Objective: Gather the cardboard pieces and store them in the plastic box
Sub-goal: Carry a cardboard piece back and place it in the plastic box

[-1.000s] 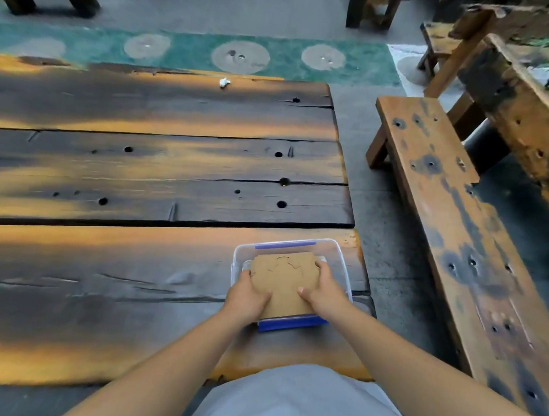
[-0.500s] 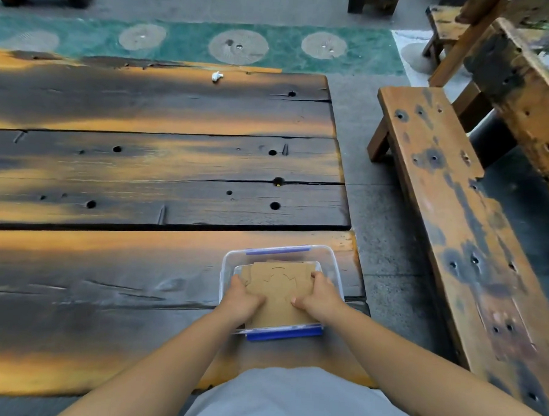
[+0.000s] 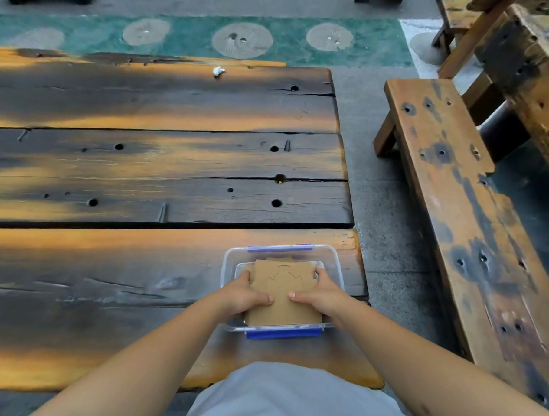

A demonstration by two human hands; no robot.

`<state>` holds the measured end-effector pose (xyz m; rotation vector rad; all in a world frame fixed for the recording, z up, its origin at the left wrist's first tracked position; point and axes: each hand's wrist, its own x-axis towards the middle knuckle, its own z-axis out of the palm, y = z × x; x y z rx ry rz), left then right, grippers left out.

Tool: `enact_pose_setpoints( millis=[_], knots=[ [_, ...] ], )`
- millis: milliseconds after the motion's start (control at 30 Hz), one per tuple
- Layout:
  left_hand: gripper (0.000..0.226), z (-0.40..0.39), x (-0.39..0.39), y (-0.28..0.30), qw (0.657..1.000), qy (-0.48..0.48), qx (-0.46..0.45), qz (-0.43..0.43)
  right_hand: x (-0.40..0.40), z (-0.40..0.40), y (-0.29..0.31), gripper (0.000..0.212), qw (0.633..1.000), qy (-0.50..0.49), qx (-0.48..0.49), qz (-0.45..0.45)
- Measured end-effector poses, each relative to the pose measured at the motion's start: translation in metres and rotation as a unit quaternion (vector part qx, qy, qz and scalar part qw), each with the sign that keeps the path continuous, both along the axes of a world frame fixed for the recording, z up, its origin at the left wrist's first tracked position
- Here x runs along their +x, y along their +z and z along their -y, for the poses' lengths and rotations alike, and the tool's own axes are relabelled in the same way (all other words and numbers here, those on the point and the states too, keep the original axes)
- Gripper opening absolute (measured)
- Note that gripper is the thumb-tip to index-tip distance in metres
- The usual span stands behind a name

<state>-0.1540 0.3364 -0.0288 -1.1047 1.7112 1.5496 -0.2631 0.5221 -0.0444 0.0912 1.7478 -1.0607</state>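
A clear plastic box (image 3: 336, 260) with blue clips stands near the front right corner of the wooden table. A brown stack of cardboard pieces (image 3: 287, 284), with a curved cut line on the top sheet, lies inside it. My left hand (image 3: 245, 296) grips the stack's left edge and my right hand (image 3: 321, 293) grips its right edge, thumbs pressing on top. The stack's near end rests at the box's front wall. How many pieces lie under the top sheet is hidden.
The dark and orange plank table (image 3: 142, 177) stretches left and away. A small white crumpled scrap (image 3: 218, 71) lies at its far edge. A worn wooden bench (image 3: 461, 216) runs along the right, across a strip of concrete floor.
The cardboard stack has sunk lower and flatter into the box. My thumbs have moved inward on top of it and now nearly meet.
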Motion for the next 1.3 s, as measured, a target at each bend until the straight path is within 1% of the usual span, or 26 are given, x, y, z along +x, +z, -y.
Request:
enact_pose_setpoints(
  millis=[100,167,233,300,367,433,500,600,633,700,767,800,900,933,1033,1167,1300],
  knots=[
    [0.094,0.001,-0.003,-0.002,1.000,-0.023,-0.013,0.016,0.000,0.001,-0.004,0.083,1.000,0.019,0.012,-0.018],
    [0.088,0.001,-0.005,-0.003,0.999,-0.030,-0.018,0.027,0.000,0.002,-0.005,0.078,0.999,0.026,0.021,-0.029],
    [0.081,0.002,-0.006,-0.009,0.999,-0.016,-0.032,0.012,0.000,0.004,-0.005,0.077,0.998,0.026,0.028,-0.044],
    [0.075,0.004,-0.007,-0.015,0.999,0.014,-0.047,-0.016,0.000,0.005,-0.004,0.084,0.997,0.025,0.027,-0.068],
    [0.069,0.003,-0.009,-0.014,0.998,0.033,-0.041,-0.039,-0.001,0.005,-0.004,0.093,0.996,0.023,0.028,-0.084],
    [0.064,0.003,-0.010,-0.012,0.998,0.022,-0.036,-0.054,-0.002,0.005,-0.004,0.099,0.995,0.030,0.027,-0.092],
    [0.065,0.003,-0.010,-0.012,0.997,0.004,-0.039,-0.066,-0.004,0.006,-0.004,0.106,0.994,0.039,0.025,-0.096],
    [0.070,0.006,-0.011,-0.013,0.996,-0.027,-0.027,-0.085,-0.006,0.007,-0.004,0.106,0.994,0.029,0.023,-0.105],
    [0.069,0.008,-0.010,-0.012,0.996,-0.023,-0.015,-0.087,-0.006,0.007,-0.003,0.106,0.994,0.021,0.023,-0.108],
    [0.063,0.011,-0.009,-0.007,0.996,0.024,0.018,-0.086,-0.005,0.005,-0.002,0.104,0.994,-0.013,0.003,-0.105],
    [0.061,0.012,-0.008,-0.007,0.993,0.075,0.040,-0.087,-0.003,0.001,-0.005,0.093,0.994,-0.058,-0.030,-0.091],
    [0.061,0.012,-0.008,-0.009,0.991,0.088,0.045,-0.084,-0.003,-0.001,-0.006,0.080,0.993,-0.083,-0.044,-0.070],
    [0.052,0.008,-0.006,-0.012,0.992,0.094,0.042,-0.077,-0.005,-0.001,-0.005,0.030,0.981,-0.168,-0.086,0.032],
    [0.050,0.008,-0.006,-0.012,0.991,0.099,0.041,-0.078,-0.007,0.000,-0.005,0.022,0.975,-0.195,-0.096,0.051],
    [0.055,0.008,-0.004,-0.008,0.988,0.121,0.060,-0.076,-0.010,0.003,-0.007,0.022,0.972,-0.217,-0.080,0.039],
    [0.053,0.008,-0.007,-0.003,0.983,0.152,0.096,-0.046,-0.005,0.011,-0.005,0.021,0.987,-0.161,-0.024,0.012],
    [0.053,0.009,-0.009,0.000,0.981,0.150,0.118,-0.034,-0.002,0.019,-0.003,0.023,0.987,-0.155,0.027,-0.020]
  ],
)
